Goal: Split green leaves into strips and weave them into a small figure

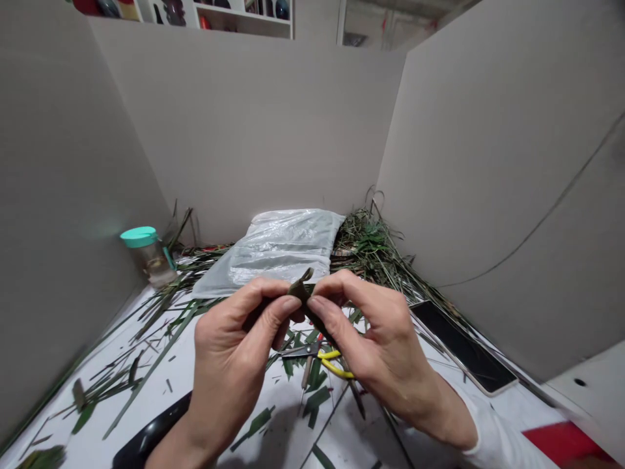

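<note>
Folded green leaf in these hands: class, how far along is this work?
Done: cut leaf strips lie scattered across the white surface. In hand: the left hand and right hand pinch a folded leaf piece between them. Left: a heap of uncut leaves remains beside the plastic bag.

Folded dark-green leaf strip (301, 293), narrow, small loop on top, tilted.
</note>
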`<state>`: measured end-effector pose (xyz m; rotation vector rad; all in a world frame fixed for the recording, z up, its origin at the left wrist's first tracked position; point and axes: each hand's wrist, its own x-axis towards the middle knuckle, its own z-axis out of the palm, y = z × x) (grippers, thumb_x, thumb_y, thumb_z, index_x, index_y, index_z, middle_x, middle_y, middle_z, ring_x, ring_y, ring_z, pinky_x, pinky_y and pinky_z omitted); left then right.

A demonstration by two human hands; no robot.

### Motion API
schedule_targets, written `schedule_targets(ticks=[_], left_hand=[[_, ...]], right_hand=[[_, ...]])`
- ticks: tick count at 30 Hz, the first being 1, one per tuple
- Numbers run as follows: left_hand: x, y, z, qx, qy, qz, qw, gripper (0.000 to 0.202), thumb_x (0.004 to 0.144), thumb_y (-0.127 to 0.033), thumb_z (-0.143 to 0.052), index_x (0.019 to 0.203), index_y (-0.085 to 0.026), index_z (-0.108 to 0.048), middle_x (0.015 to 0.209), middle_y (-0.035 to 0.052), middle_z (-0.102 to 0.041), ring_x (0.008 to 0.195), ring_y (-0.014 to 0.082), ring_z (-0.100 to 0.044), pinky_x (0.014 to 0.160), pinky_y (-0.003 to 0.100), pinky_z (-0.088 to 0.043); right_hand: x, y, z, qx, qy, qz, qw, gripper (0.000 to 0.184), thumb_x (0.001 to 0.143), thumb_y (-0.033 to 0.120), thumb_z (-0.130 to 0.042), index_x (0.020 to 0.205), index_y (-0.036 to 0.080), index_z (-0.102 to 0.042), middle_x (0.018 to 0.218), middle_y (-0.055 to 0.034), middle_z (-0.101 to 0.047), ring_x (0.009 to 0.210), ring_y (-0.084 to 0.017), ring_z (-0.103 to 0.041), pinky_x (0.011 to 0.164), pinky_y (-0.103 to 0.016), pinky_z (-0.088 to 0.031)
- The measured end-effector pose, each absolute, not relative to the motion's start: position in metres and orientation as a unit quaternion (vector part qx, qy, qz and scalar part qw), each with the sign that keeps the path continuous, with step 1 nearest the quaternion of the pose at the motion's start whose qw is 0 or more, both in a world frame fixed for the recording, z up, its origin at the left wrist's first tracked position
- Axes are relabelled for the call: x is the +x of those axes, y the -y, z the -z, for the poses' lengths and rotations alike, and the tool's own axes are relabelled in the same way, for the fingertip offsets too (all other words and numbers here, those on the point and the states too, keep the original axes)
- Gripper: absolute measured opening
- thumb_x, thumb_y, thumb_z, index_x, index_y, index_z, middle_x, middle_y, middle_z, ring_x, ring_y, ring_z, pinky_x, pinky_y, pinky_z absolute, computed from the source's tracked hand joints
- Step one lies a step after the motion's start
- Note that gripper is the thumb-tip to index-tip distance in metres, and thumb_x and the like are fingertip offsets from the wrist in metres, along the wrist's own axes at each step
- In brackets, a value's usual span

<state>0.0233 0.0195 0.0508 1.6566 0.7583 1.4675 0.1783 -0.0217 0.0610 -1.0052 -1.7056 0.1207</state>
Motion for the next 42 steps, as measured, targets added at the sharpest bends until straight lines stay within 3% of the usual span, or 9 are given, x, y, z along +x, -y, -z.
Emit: schedule_targets(ticks=[3, 8, 13, 20, 25, 37, 42], left_hand=[[0.024, -0.018, -0.052, 0.647, -0.297, -0.559, 0.425, 0.006, 0.086, -0.029, -0.071, 0.083, -0.026, -0.074, 0.067, -0.0043, -0.064, 0.052, 0.0073, -0.046, 0.049, 0.019, -0.039], [0.024, -0.018, -0.057, 0.594, -0.277, -0.535, 0.533, 0.006, 0.082, -0.03, -0.076, 0.085, -0.025, -0.074, 0.069, -0.0019, -0.067, 0.052, 0.0069, -0.05, 0.045, 0.017, -0.036], [0.026, -0.017, -0.064, 0.557, -0.27, -0.533, 0.576, 0.015, 0.079, -0.026, -0.078, 0.093, -0.027, -0.074, 0.069, -0.0009, -0.068, 0.05, 0.006, -0.05, 0.043, 0.015, -0.035], [0.026, -0.021, -0.059, 0.558, -0.294, -0.567, 0.529, 0.018, 0.079, -0.026, -0.078, 0.096, -0.026, -0.076, 0.078, -0.0007, -0.068, 0.052, 0.0053, -0.046, 0.046, 0.015, -0.041], [0.027, -0.024, -0.055, 0.578, -0.285, -0.586, 0.49, 0.018, 0.084, -0.023, -0.074, 0.1, -0.029, -0.076, 0.082, -0.0024, -0.068, 0.056, 0.0048, -0.047, 0.049, 0.015, -0.041], [0.024, -0.02, -0.056, 0.61, -0.284, -0.555, 0.488, 0.025, 0.086, -0.021, -0.07, 0.109, -0.029, -0.073, 0.071, -0.0037, -0.059, 0.056, 0.0068, -0.046, 0.054, 0.018, -0.043], [0.023, -0.019, -0.054, 0.626, -0.3, -0.562, 0.45, 0.021, 0.085, -0.023, -0.071, 0.104, -0.03, -0.074, 0.077, -0.0035, -0.064, 0.057, 0.0074, -0.049, 0.053, 0.017, -0.044]], right_hand=[[0.179, 0.023, -0.063, -0.417, 0.712, -0.01, 0.565, 0.009, 0.094, 0.012, -0.056, 0.088, 0.016, -0.061, 0.081, 0.0011, -0.062, 0.074, -0.01, -0.057, 0.07, -0.023, -0.045], [0.181, 0.021, -0.066, -0.415, 0.718, -0.04, 0.558, 0.013, 0.096, 0.012, -0.052, 0.088, 0.018, -0.06, 0.082, 0.0009, -0.062, 0.077, -0.011, -0.058, 0.072, -0.025, -0.046], [0.184, 0.021, -0.07, -0.42, 0.712, -0.067, 0.559, 0.013, 0.094, 0.012, -0.053, 0.088, 0.019, -0.062, 0.085, 0.0004, -0.064, 0.081, -0.013, -0.061, 0.074, -0.027, -0.048], [0.177, 0.026, -0.065, -0.425, 0.727, -0.037, 0.539, 0.008, 0.093, 0.016, -0.061, 0.085, 0.018, -0.059, 0.077, 0.0016, -0.061, 0.069, -0.011, -0.057, 0.065, -0.025, -0.046], [0.174, 0.023, -0.059, -0.443, 0.739, 0.064, 0.504, 0.003, 0.095, 0.017, -0.058, 0.094, 0.014, -0.059, 0.087, -0.0045, -0.062, 0.079, -0.015, -0.057, 0.071, -0.03, -0.046], [0.175, 0.023, -0.06, -0.454, 0.713, -0.006, 0.535, 0.01, 0.093, 0.016, -0.06, 0.085, 0.02, -0.055, 0.078, 0.0012, -0.06, 0.071, -0.012, -0.056, 0.066, -0.026, -0.045], [0.177, 0.024, -0.06, -0.467, 0.723, -0.005, 0.509, 0.012, 0.092, 0.013, -0.057, 0.084, 0.019, -0.051, 0.077, 0.0019, -0.059, 0.068, -0.011, -0.054, 0.065, -0.025, -0.042]])
